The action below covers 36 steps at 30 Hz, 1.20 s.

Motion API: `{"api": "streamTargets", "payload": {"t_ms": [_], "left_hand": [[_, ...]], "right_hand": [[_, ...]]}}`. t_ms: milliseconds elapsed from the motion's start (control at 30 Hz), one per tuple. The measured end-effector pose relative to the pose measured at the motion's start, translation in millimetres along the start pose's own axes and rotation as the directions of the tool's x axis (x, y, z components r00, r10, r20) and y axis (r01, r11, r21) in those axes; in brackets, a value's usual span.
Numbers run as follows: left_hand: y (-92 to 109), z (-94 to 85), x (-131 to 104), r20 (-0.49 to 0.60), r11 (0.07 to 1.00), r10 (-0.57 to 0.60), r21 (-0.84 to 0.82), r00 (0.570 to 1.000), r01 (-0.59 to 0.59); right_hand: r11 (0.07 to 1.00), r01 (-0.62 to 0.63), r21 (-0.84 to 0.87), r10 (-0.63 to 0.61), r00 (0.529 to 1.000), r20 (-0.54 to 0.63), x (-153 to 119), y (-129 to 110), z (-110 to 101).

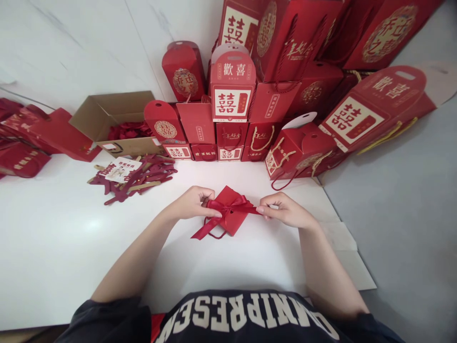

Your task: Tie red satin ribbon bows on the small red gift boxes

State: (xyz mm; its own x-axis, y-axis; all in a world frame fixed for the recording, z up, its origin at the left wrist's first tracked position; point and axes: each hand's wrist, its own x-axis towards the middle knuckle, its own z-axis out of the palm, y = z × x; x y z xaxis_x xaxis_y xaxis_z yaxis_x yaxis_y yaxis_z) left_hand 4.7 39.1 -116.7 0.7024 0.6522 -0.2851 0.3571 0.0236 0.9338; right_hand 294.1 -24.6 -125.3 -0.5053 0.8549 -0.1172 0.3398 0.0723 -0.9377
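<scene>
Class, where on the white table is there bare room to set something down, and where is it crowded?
The widest patch of the white table lies left of the left forearm, before the dark red pile. Another lies between the ribboned red package and the dark shirt. The back is crowded with red gift boxes and a cardboard box.

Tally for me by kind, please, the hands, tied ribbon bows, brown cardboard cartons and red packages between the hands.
Hands: 2 (left hand, right hand)
Ribbon bow: 1
Cardboard carton: 1
Red package: 1
Total: 5
</scene>
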Motion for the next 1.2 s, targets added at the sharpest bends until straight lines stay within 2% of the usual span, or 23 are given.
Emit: {"api": "streamTargets", "payload": {"t_ms": [367,567,733,800,933,967,1033,1133,1200], "left_hand": [[-5.0,-1.4,2.3,0.042,0.999,0.024,-0.022,0.999,-0.023],[-6.8,-1.1,5.6,0.050,0.999,0.021,-0.047,0.999,-0.019],[-1.7,-4.6,1.6,0.035,0.998,0.055,0.040,0.998,-0.056],[1.7,-6.1,-1.7,0.033,0.991,0.073,0.106,0.997,-0.076],[10.8,-7.2,-8.6,0.048,0.972,0.086,0.217,0.995,-0.095],[13.3,-7.8,-10.4,0.034,0.967,0.096,0.232,0.995,-0.102],[17.9,-10.5,-14.3,-0.050,0.957,0.142,0.261,0.989,-0.124],[23.0,-17.3,-22.0,-0.257,0.922,0.223,0.369,0.940,-0.118],[24.3,-18.8,-28.7,-0.374,0.899,0.237,0.434,0.897,-0.057]], "right_hand": [[0.997,-0.004,-0.077,0.010,0.997,0.079,-2.0,6.5,-3.5],[0.999,-0.035,-0.038,0.039,0.993,0.109,1.1,10.7,-2.6],[0.996,-0.091,-0.023,0.093,0.986,0.137,-0.1,11.2,-8.5],[0.997,-0.075,-0.008,0.076,0.992,0.098,0.8,13.6,-11.4],[0.998,-0.031,0.062,0.035,0.998,-0.060,6.3,17.5,-9.3],[0.997,-0.025,0.075,0.028,0.999,-0.046,7.5,17.0,-7.2],[0.995,-0.023,0.098,0.013,0.995,0.101,8.5,13.7,-2.2],[0.997,-0.046,0.066,0.016,0.919,0.395,6.2,8.5,2.9],[0.997,-0.080,-0.016,0.078,0.881,0.466,3.8,9.1,3.5]]}}
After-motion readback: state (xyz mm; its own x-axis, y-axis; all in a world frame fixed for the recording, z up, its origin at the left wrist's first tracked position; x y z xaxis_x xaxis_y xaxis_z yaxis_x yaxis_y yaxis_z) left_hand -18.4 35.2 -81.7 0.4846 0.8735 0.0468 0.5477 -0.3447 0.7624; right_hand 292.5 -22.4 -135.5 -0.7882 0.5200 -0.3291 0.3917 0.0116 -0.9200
